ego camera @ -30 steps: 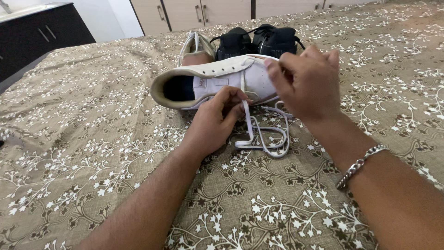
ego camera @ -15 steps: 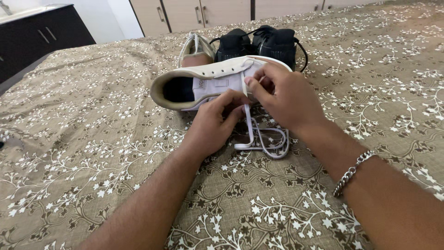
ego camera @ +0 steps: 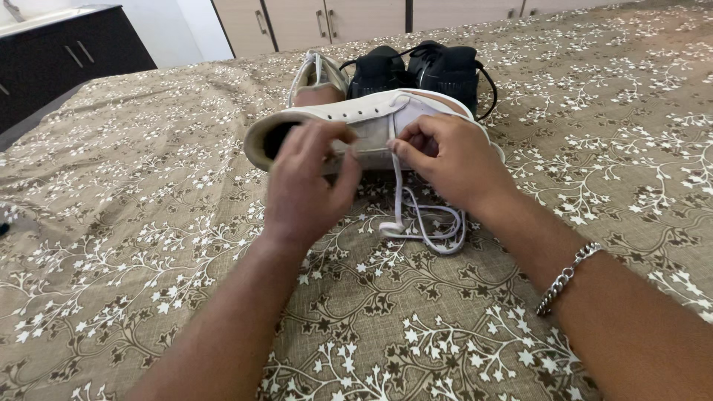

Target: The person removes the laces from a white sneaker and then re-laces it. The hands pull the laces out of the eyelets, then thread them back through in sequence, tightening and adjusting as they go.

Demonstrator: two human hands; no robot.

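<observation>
I am seeing a white sneaker point(ego camera: 371, 122) with a tan collar and dark lining, its white lace point(ego camera: 416, 212) trailing over a brown bedspread point(ego camera: 148, 245) patterned with white flowering branches. Behind it are lying black shoes point(ego camera: 416, 70) and a second white sneaker point(ego camera: 316, 74). A silver chain bracelet point(ego camera: 568, 276) is circling my wrist.

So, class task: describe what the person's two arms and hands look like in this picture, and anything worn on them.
Both forearms are bare, with no sleeves in view. The left hand wears nothing: no glove, ring or watch shows. The right hand is also ungloved, and a silver chain-link bracelet sits on the right wrist. No rings are visible on the fingers that show.
</observation>
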